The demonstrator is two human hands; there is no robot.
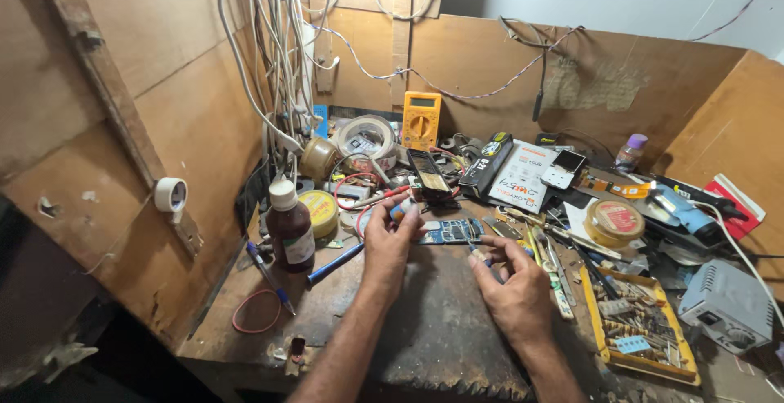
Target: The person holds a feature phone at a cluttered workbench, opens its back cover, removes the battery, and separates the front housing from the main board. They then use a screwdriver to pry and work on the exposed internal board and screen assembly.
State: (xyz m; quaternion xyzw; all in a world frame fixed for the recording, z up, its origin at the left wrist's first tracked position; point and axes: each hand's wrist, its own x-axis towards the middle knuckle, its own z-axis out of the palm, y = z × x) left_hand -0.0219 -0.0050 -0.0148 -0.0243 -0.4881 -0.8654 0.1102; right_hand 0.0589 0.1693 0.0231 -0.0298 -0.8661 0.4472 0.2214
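Fingers of the left hand (390,240) curl over the left end of a blue circuit board (451,231), pressing it to the dark work mat (433,321). At 3 o'clock from the board, the right hand (510,276) pinches a thin tool (476,253), its tip just beside the board's lower edge. A brown bottle (290,227) stands at 9 o'clock of the left hand; a yellow multimeter (421,120) leans at 12 o'clock; a yellow parts tray (641,321) sits at 3 o'clock.

left hand (390,244) curled, right hand (513,282) pinching — forearms converging
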